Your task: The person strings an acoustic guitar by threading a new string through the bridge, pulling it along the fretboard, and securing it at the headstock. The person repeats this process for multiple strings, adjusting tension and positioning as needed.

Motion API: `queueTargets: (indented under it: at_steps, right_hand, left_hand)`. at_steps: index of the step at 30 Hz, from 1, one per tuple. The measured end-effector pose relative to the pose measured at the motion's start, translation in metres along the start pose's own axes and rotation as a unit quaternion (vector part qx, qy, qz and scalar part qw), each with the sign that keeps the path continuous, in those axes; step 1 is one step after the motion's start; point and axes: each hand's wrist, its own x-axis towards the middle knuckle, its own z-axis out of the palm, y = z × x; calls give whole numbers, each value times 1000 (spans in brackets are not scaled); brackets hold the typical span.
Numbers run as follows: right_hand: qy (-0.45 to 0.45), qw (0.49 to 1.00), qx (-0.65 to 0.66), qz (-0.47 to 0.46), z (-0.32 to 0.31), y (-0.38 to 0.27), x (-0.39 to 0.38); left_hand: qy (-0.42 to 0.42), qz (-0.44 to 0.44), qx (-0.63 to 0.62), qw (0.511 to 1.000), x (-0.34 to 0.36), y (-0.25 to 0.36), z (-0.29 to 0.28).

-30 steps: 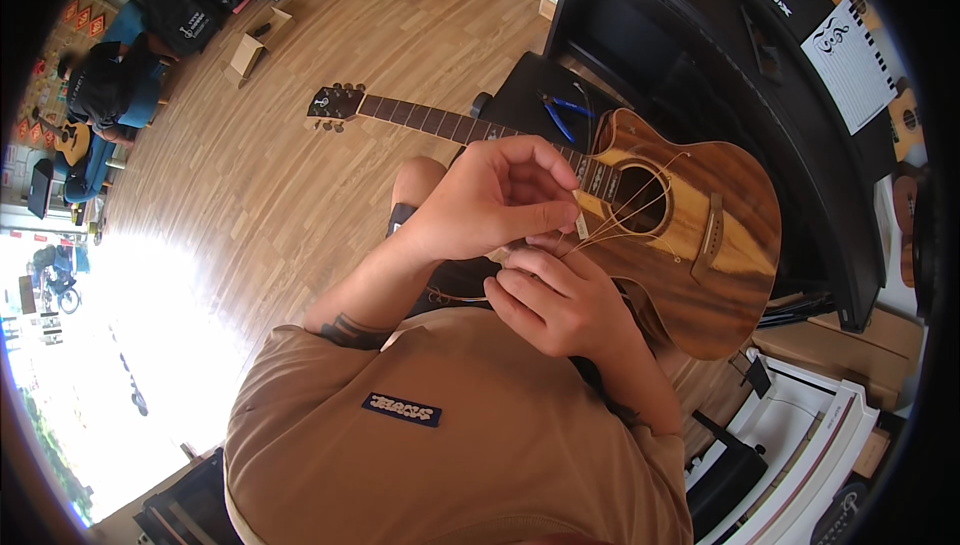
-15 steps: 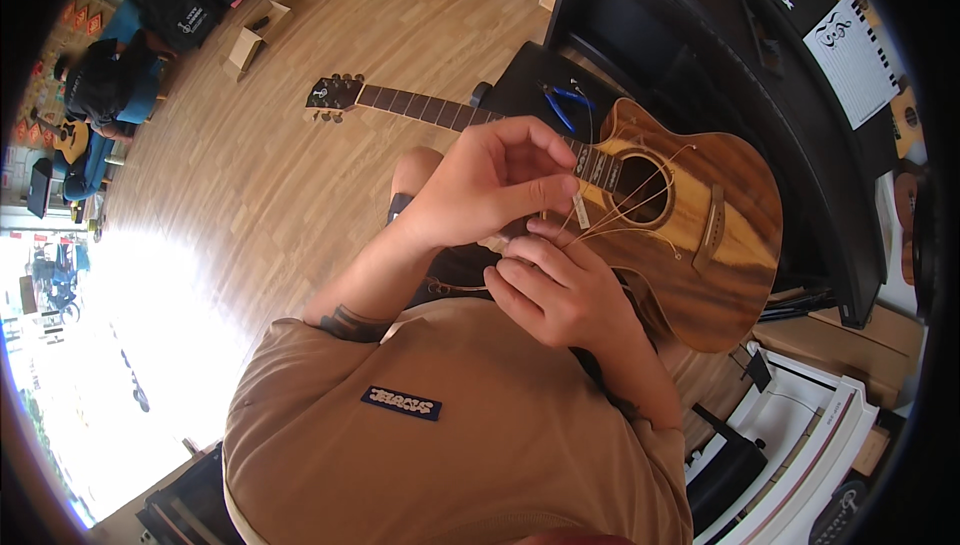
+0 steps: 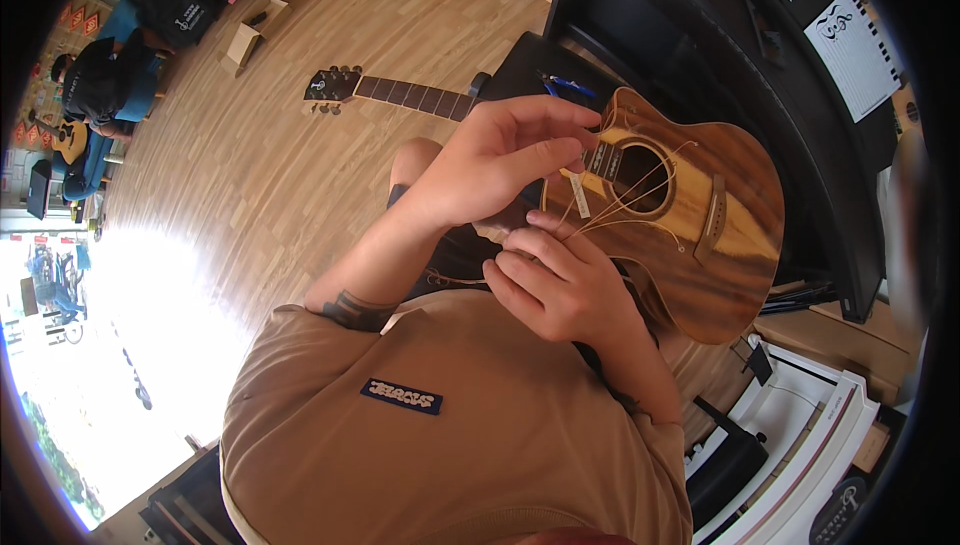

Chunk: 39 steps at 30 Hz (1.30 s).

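An acoustic guitar (image 3: 700,290) with a dark-and-light striped wooden top lies across my lap, its headstock pointing left. No strings run over its bridge. My right hand (image 3: 565,280) pinches a bundle of loose bronze guitar strings (image 3: 635,207) in front of the body; their ball ends fan out over the soundhole. Above it, my left hand (image 3: 505,160) has thumb and fingertips brought together on a thin string, mostly hidden by the fingers. Between the hands hangs a small pale paper tag (image 3: 580,197).
Blue-handled pliers (image 3: 568,85) rest on a black seat (image 3: 525,70) behind the neck. A black desk (image 3: 690,40) stands at the right, a white keyboard (image 3: 800,445) at lower right. An open cardboard box (image 3: 243,43) lies on the floor; another person (image 3: 95,80) sits far left.
My left hand has risen slightly to the right, farther from my right hand. My right hand has hardly moved, and the strings spread a little differently.
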Motion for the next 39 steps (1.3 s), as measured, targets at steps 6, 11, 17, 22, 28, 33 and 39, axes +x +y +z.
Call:
queueTargets:
  at_steps: [6, 11, 17, 22, 28, 33, 39]
  right_hand:
    - [0, 1000, 5, 5, -1, -1, -1]
    - [3, 1000, -4, -16, -4, -1, -1]
    - [7, 1000, 1, -24, -6, -4, 2]
    - [2, 1000, 3, -29, -7, -5, 4]
    - [4, 999, -5, -39, -9, -7, 6]
    - [-1, 999, -9, -43, -8, -10, 6]
    - [-8, 999, -9, -45, -10, -11, 5]
  left_hand:
    - [-1, 32, -17, 999, 1, -3, -3]
    - [-7, 23, -46, 999, 2, 9, -1]
    - [2, 55, -4, 998, -1, 15, 0]
    - [8, 12, -24, 1000, 0, 23, -2]
    - [-6, 6, -69, 998, 2, 20, 3]
    - [4, 26, -61, 998, 1, 27, 2]
    - [19, 55, -22, 998, -7, 36, -7]
